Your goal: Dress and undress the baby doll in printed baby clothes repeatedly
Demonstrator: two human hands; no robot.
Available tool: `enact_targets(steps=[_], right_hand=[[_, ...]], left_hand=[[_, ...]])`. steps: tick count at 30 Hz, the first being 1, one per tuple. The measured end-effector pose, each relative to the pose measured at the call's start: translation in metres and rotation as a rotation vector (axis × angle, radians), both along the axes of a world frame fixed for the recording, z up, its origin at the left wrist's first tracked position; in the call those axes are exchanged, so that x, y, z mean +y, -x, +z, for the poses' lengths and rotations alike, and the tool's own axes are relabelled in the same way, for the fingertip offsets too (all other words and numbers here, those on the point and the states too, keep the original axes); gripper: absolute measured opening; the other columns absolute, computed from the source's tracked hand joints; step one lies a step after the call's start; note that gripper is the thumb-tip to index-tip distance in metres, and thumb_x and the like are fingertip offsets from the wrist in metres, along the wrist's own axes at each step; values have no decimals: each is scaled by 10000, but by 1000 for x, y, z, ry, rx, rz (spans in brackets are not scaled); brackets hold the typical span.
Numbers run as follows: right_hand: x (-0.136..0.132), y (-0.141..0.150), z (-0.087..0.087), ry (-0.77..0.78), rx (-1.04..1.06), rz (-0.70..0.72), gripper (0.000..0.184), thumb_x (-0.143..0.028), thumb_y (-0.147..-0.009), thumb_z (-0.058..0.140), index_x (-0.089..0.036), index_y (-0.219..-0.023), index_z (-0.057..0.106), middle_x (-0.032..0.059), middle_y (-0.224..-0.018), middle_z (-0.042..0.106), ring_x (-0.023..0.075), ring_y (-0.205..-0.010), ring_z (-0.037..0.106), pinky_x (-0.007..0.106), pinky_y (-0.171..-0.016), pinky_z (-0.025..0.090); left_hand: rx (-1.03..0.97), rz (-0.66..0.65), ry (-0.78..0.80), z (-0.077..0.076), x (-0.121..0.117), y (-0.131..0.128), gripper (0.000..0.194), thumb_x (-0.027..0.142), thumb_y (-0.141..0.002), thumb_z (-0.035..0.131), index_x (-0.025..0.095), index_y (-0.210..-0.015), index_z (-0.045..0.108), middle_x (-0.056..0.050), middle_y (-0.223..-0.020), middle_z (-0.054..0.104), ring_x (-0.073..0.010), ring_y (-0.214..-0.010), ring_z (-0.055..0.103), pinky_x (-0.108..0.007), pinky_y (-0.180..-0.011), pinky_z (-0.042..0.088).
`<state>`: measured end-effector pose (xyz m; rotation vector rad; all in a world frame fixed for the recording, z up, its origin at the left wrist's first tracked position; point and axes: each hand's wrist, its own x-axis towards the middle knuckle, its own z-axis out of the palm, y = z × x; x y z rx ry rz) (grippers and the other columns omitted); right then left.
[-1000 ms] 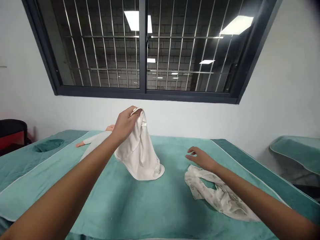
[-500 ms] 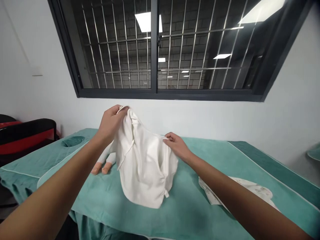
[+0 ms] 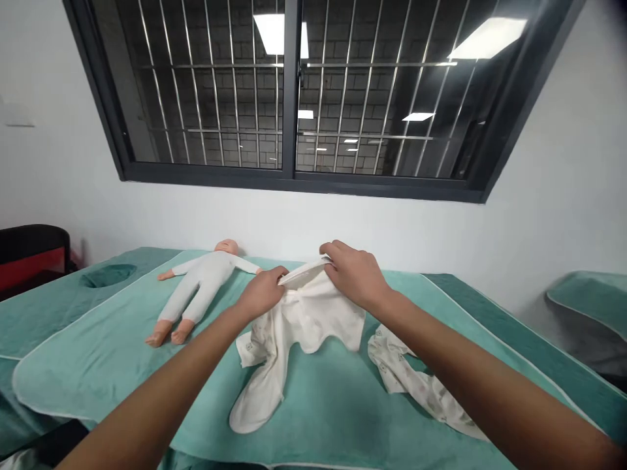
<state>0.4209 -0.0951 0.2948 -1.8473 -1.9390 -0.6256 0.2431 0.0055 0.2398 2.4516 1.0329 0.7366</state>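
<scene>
A white baby top (image 3: 321, 316) hangs by its upper edge between my two hands, its lower part close to or touching the green cover. One long sleeve with a rounded end droops at its left, and a small print shows near it. My left hand (image 3: 263, 292) is closed on the left end of the edge. My right hand (image 3: 356, 275) pinches the same edge further right and a little higher. A baby doll (image 3: 208, 279) in a white bodysuit lies on its back left of my hands. Baby clothing with a printed pattern (image 3: 399, 372) lies crumpled at right, partly behind my right forearm.
A green padded bed cover (image 3: 333, 418) spreads under everything, with a round hole (image 3: 108, 275) at its left end. Behind stands a white wall with a barred window (image 3: 294, 176). A red and black chair (image 3: 34, 261) is at far left, another green-covered surface (image 3: 592, 297) at far right.
The top has been lowered and turned, its sleeve now hanging at left. My left hand has come down and right, closer to my right hand. The view has shifted, uncovering the whole doll.
</scene>
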Motion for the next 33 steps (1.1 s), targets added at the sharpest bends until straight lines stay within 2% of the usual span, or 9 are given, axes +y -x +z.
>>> enact_targets(steps=[4, 7, 9, 12, 15, 20, 24, 28, 33], right_hand=[[-13, -33, -10, 132, -92, -231, 282, -144, -856, 373, -229, -1064, 543, 67, -1029, 537, 136, -577, 509, 286, -560, 319], [-20, -45, -15, 131, -53, -255, 294, -106, -847, 372, -222, -1038, 564, 81, -1069, 530, 140, -607, 531, 288, -557, 330], [-23, -43, -17, 155, 39, -132, 309, -107, -829, 421, -234, -1067, 570, 75, -1149, 525, 166, -730, 573, 285, -601, 365], [-21, -28, -19, 231, 286, 239, 357, -229, -808, 568, -254, -1163, 541, 48, -1247, 515, 213, -985, 563, 288, -742, 420], [-11, -12, -25, 284, 585, 462, 324, -342, -805, 606, -230, -1107, 571, 25, -1118, 603, 202, -980, 566, 288, -781, 429], [-4, -18, -32, 212, 734, 370, 108, -239, -806, 517, -205, -820, 620, -22, -807, 638, 158, -765, 561, 251, -656, 388], [-15, -31, -33, 373, 634, 319, 145, -279, -822, 522, -227, -828, 657, -16, -826, 658, 166, -753, 563, 255, -635, 374], [-24, -31, -32, 542, 693, 375, 236, -432, -826, 579, -205, -779, 622, -9, -798, 607, 166, -736, 545, 249, -615, 370], [-28, -29, -32, 622, 1081, 599, 312, -454, -753, 699, -180, -825, 571, -11, -821, 546, 134, -727, 506, 221, -612, 359]], left_hand=[[44, -94, 48, -2, 11, 9, 241, 255, -771, 451, 245, -922, 638, -21, -927, 686, -230, -919, 601, -321, -836, 449], [23, -166, 86, 3, 2, 12, 242, 351, -826, 420, 234, -875, 625, -17, -900, 672, -225, -883, 600, -327, -820, 451], [-58, -190, 96, 9, -8, 8, 246, 353, -840, 411, 226, -867, 620, -14, -906, 674, -219, -890, 602, -317, -816, 450], [-204, -290, 88, 24, -28, -2, 253, 327, -856, 417, 236, -952, 632, 7, -984, 686, -197, -934, 607, -282, -829, 447], [-249, -394, 15, 41, -45, -9, 280, 299, -867, 413, 254, -994, 658, 23, -1054, 687, -183, -972, 608, -259, -849, 438], [101, -201, -58, 50, -35, 9, 221, 403, -803, 512, 269, -881, 671, 15, -832, 699, -210, -768, 621, -272, -649, 419], [388, -141, -16, 40, -17, 33, 154, 361, -757, 529, 263, -723, 643, 8, -699, 647, -196, -622, 579, -270, -509, 324], [355, -253, 190, 40, -21, 39, 186, 426, -743, 572, 244, -743, 609, 15, -716, 623, -189, -642, 566, -266, -519, 332], [134, -348, 499, 56, -33, 43, 370, 514, -726, 612, 198, -920, 594, -21, -959, 628, -215, -850, 588, -273, -665, 426]])
